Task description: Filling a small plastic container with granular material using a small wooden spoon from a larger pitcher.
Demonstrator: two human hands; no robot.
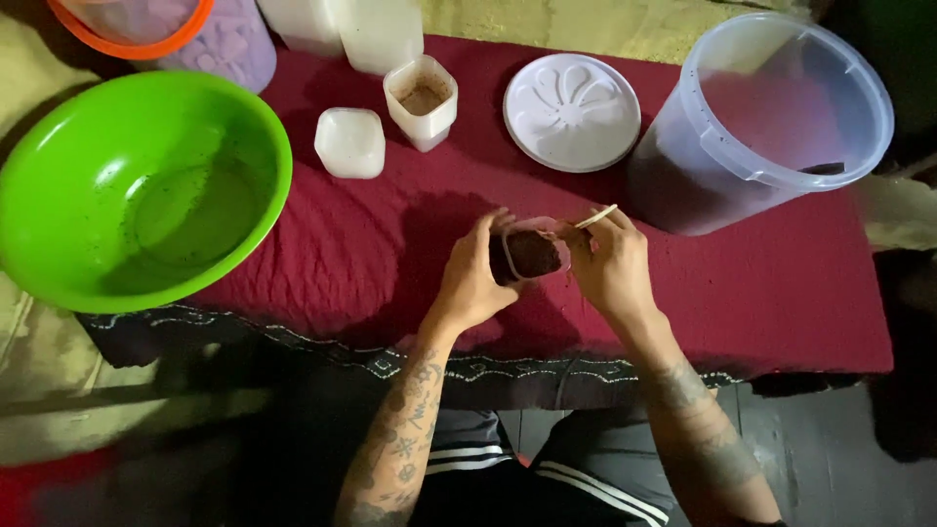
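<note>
Centrally, above the red-covered surface (781, 293), the left hand (473, 283) wraps its fingers around a small clear cup (530, 252) of dark material; the right hand (613, 265) pinches what appears to be a thin stick (596, 217) at its rim. Nearby stands a clear bucket (771, 117).

Low table under dark red cloth (761, 293). On it: green bowl (142, 185), square white lid (349, 142), small square tub (422, 101), round white lid (572, 110), clear bucket (771, 117)
</note>
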